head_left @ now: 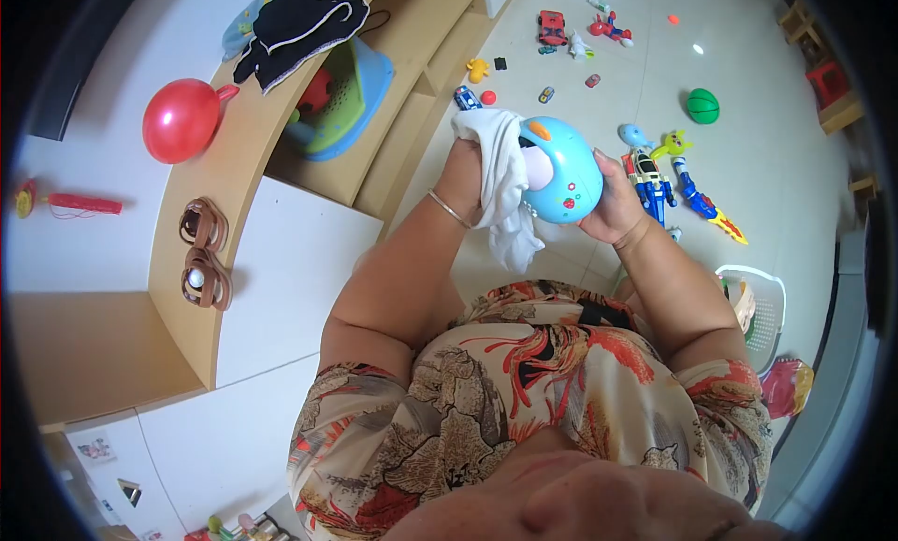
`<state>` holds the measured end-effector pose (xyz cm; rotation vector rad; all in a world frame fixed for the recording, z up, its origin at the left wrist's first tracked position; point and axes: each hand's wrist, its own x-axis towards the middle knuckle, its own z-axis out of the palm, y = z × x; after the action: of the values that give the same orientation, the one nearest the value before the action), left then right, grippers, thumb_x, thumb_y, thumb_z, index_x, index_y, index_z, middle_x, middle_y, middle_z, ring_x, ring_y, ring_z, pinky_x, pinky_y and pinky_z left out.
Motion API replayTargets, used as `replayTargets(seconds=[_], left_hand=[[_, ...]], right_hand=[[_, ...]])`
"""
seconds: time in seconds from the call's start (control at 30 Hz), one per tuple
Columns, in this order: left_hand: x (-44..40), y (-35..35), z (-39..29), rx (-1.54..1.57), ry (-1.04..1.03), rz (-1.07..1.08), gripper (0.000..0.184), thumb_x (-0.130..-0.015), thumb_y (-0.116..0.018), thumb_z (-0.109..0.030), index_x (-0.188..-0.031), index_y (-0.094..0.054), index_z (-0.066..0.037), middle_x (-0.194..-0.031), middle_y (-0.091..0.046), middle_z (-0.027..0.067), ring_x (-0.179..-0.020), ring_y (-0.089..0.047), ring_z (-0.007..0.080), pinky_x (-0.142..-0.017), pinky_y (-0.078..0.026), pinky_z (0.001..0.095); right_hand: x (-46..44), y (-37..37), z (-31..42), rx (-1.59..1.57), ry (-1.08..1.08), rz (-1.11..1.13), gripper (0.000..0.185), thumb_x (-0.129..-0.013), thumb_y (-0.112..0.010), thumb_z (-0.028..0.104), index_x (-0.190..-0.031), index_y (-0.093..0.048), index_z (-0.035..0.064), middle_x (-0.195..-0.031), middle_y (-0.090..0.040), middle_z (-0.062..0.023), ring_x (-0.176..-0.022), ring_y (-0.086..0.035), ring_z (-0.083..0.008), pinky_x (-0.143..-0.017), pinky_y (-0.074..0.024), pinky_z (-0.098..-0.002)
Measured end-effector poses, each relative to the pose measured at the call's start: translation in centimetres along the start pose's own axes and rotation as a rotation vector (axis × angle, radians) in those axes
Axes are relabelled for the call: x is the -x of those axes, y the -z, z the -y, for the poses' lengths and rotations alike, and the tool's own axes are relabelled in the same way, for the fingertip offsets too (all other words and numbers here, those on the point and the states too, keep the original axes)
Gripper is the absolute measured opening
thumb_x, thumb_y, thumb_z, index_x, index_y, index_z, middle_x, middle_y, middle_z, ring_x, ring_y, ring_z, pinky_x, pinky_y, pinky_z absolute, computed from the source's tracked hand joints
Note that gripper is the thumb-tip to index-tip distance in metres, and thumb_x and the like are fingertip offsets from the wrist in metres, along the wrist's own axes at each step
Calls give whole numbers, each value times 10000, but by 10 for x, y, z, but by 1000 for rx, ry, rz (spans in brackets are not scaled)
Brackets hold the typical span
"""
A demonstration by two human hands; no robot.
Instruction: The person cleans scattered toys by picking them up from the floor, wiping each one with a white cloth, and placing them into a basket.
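A round light-blue toy [568, 167] with flower and strawberry pictures and a pale opening is held up in front of my body. My right hand [613, 200] grips its right side, the thumb and fingers curved round the edge. At its left, a white cloth [505, 167] drapes over my left hand [461, 181] and hangs down below the toy. The cloth covers most of the left fingers and lies against the toy's surface.
Scattered on the floor [599, 120] are a red car [552, 27], a green ball [702, 105], a robot toy [649, 181] and other toys. A white basket [762, 302] stands right. Left, a shelf [238, 176] bears a red balloon [178, 122], sandals [206, 265] and dark cloth [297, 27].
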<state>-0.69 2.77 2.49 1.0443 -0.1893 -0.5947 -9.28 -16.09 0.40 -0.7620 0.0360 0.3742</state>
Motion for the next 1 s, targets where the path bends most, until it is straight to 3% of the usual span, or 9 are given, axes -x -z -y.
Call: replayTargets(seconds=[0.07, 0.23, 0.33, 0.43, 0.57, 0.67, 0.8, 0.87, 1.0], left_hand=[[-1, 0, 1, 61, 14, -64, 205, -884, -527, -142, -1070, -554, -59, -965, -594, 68, -840, -601, 157, -717, -528, 309], [1, 3, -3, -484, -548, 172, 191, -850, -537, -22, -1039, -563, -14, -921, -616, 80, -809, -614, 164, -702, -538, 295], [15, -5, -16, -68, -192, 100, 187, -849, -528, -13, -1031, -568, -6, -928, -621, 96, -808, -615, 166, -714, -537, 298], [12, 0, -17, 7, -138, 123, 202, -839, -533, -7, -1038, -565, -3, -934, -624, 111, -787, -616, 173, -718, -535, 303], [4, 7, -17, -90, 22, 270, 193, -829, -545, -12, -1019, -575, 2, -920, -625, 103, -786, -612, 167, -711, -529, 290], [20, 3, -15, -498, -530, 159, 128, -822, -561, -23, -944, -594, -2, -897, -622, 76, -819, -588, 138, -724, -508, 266], [24, 0, -12, -574, -567, 20, 96, -845, -554, -66, -921, -592, -20, -875, -617, 69, -792, -582, 126, -695, -510, 275], [23, 0, -10, -157, -142, -66, 129, -888, -508, -156, -899, -578, -47, -830, -600, 56, -747, -580, 134, -651, -511, 288], [18, 1, -7, 258, 96, -95, 224, -920, -431, -274, -895, -554, -88, -789, -577, 50, -696, -582, 185, -606, -512, 326]], right_hand=[[2, 1, -3, -97, -23, 24, 713, -815, -467, 614, -1315, -370, 115, -1188, -526, -166, -892, -628, -290, -562, -560, -363], [3, -1, -2, -242, -49, 274, 800, -790, -442, 675, -1357, -311, 126, -1211, -503, -185, -911, -625, -313, -508, -565, -333], [0, -2, 3, -287, -143, 375, 902, -729, -470, 723, -1388, -259, 144, -1247, -458, -215, -952, -582, -445, -480, -576, -333], [0, -2, -1, -351, -120, 404, 890, -736, -461, 719, -1391, -255, 153, -1254, -447, -223, -936, -576, -472, -487, -579, -346], [-1, -1, -2, -301, -121, 356, 877, -736, -470, 712, -1382, -276, 151, -1247, -460, -214, -924, -605, -413, -486, -578, -344], [-4, 0, -1, -218, -156, 341, 837, -747, -493, 684, -1347, -334, 122, -1193, -514, -200, -893, -632, -340, -490, -572, -342], [-8, 5, -8, -89, -89, 184, 775, -765, -513, 646, -1297, -395, 95, -1114, -568, -175, -830, -650, -278, -481, -550, -332], [-8, 5, -8, -67, -105, 184, 760, -771, -507, 644, -1286, -409, 94, -1085, -584, -168, -799, -655, -274, -463, -535, -318], [-7, -11, -9, -186, -163, 236, 763, -774, -459, 676, -1297, -402, 124, -1078, -582, -176, -791, -650, -326, -424, -513, -285]])
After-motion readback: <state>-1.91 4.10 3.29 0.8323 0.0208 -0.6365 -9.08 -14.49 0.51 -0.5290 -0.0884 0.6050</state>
